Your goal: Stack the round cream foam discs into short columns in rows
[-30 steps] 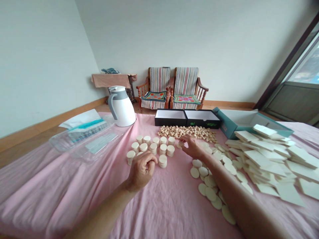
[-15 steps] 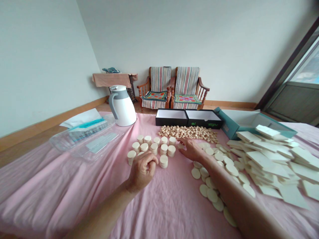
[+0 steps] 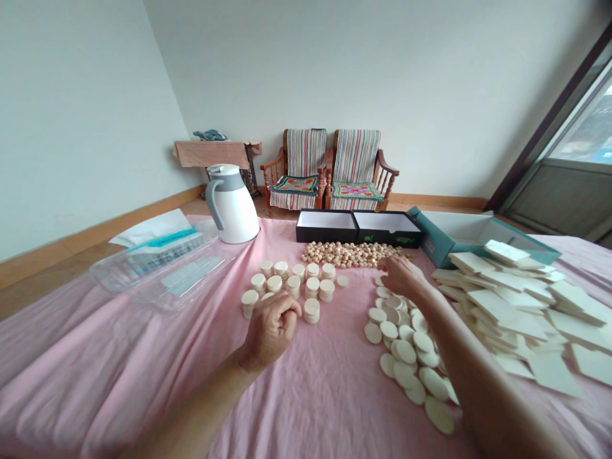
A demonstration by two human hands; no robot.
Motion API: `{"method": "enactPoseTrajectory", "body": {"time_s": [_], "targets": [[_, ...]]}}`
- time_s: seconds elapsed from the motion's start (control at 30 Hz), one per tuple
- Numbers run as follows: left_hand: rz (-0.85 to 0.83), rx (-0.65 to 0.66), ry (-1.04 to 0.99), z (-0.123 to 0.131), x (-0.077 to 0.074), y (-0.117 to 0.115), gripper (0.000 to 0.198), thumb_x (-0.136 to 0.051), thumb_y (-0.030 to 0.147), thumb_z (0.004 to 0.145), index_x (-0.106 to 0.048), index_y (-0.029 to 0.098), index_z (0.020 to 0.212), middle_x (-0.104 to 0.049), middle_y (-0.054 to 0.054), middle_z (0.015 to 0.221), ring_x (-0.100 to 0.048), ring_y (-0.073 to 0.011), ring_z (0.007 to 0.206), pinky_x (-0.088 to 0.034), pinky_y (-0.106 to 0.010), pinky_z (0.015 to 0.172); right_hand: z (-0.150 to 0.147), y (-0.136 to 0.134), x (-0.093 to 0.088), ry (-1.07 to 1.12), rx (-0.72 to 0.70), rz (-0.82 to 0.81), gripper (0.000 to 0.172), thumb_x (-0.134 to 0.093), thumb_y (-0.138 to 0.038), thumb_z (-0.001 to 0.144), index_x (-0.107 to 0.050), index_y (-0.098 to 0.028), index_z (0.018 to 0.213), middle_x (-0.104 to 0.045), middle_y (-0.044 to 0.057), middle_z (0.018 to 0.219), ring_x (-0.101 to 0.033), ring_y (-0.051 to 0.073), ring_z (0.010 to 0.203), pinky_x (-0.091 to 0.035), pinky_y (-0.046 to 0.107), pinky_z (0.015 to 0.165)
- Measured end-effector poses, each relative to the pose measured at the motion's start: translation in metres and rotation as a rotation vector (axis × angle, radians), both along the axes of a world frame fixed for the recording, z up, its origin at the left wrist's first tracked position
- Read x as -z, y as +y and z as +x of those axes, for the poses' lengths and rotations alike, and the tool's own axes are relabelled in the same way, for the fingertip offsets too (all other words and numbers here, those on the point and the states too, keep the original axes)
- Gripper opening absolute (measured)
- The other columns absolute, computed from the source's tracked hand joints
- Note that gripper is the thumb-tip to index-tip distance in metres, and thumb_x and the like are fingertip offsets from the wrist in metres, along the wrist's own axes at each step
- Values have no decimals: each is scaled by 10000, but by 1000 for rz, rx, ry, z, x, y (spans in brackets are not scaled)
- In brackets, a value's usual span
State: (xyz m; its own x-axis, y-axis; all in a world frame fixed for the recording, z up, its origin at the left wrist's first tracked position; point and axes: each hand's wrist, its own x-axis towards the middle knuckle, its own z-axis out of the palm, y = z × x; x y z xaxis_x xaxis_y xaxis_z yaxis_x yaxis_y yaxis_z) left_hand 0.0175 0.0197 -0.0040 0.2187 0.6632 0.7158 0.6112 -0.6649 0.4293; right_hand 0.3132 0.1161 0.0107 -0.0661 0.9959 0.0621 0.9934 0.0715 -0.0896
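My left hand (image 3: pixel 272 325) rests on the pink cloth as a loose fist, beside the nearest stacks of pale round wooden discs (image 3: pixel 312 310); nothing shows in its fingers. It partly hides one of the stacks behind it. My right hand (image 3: pixel 404 277) is over the far end of a heap of loose discs (image 3: pixel 404 350), fingers reaching down and left, slightly apart, with no disc visible in them. One single disc (image 3: pixel 343 281) lies flat to the right of the stacks, which stand in rough rows.
Small wooden beads (image 3: pixel 354 254) lie before black open boxes (image 3: pixel 325 236). Square pale boards (image 3: pixel 507 306) pile up at right by a teal box (image 3: pixel 440 245). A white jug (image 3: pixel 236 210) and a clear plastic tray (image 3: pixel 115 274) stand left. Two chairs (image 3: pixel 306 153) are beyond.
My right hand has moved right, from beside the stacks to the heap of loose discs. The single disc it was over now lies uncovered. My left hand stays put.
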Motion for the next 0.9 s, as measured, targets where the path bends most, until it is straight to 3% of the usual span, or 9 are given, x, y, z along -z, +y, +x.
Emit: {"method": "enactPoseTrajectory", "body": {"time_s": [0.23,0.47,0.67,0.9], "targets": [[14,-1,-4,0,1,1,241,-389,50,750,-532,175,603,-535,7,563,-489,-111,544,-375,-231,546,5,0,12,-8,-157,-69,330,-530,-68,687,-692,-171,955,-678,99,996,-586,206,998,-391,247,807],[-4,2,3,0,2,1,236,-399,36,761,-524,174,616,-520,9,575,-483,-114,552,-363,-240,560,-8,-2,14,-3,-137,-16,261,-535,-157,709,-672,-160,931,-680,99,926,-601,211,880,-394,266,737],[-14,9,-1,-1,3,1,231,-403,26,759,-526,169,627,-519,10,586,-487,-114,561,-358,-241,567,-14,1,20,148,-219,21,402,-522,-91,654,-639,-163,1032,-663,67,1014,-578,172,927,-392,234,787],[-11,10,-1,-1,3,1,234,-398,29,761,-529,168,625,-518,12,583,-479,-110,559,-356,-238,568,-14,4,27,128,-164,2,257,-561,-246,709,-662,-175,934,-669,68,925,-589,178,861,-388,239,731]]}}
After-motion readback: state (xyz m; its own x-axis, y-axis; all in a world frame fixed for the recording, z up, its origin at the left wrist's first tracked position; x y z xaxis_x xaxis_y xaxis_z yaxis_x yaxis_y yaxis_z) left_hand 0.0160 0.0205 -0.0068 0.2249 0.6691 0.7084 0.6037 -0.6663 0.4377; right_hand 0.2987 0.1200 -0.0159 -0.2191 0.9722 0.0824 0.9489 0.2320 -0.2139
